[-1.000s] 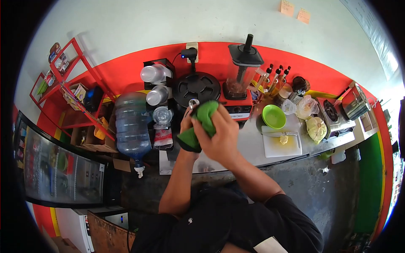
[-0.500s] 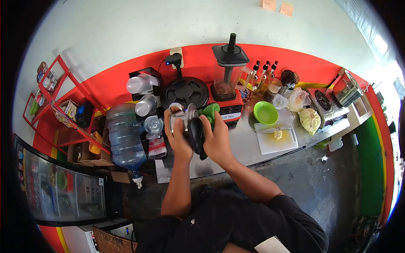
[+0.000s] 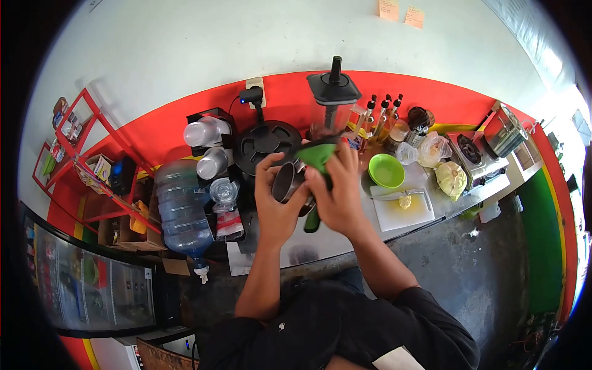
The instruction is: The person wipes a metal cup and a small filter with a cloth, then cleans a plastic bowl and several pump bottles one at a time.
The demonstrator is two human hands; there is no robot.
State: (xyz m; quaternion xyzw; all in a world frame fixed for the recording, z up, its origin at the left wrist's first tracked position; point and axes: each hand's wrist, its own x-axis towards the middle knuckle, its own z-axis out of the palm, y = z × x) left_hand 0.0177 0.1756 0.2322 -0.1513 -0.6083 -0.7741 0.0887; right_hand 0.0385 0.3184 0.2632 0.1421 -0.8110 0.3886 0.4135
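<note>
My left hand (image 3: 275,198) grips a small metal cup (image 3: 286,181) with a dark inside, tilted toward me above the counter (image 3: 345,231). My right hand (image 3: 337,192) presses a green cloth (image 3: 319,157) against the cup's rim and right side; a strip of the cloth hangs below the hand. Both hands are raised in front of the red-based blender (image 3: 333,105), which they partly hide.
A black round lid (image 3: 269,140), stacked plastic cups (image 3: 208,131) and a large water bottle (image 3: 182,204) are to the left. To the right lie a green bowl (image 3: 386,169), a white cutting board (image 3: 403,207), a cabbage (image 3: 451,177) and a small stove (image 3: 472,150).
The cup has turned so its dark opening faces me. My right hand with the green cloth has shifted up and over the cup's rim. The view has tilted slightly.
</note>
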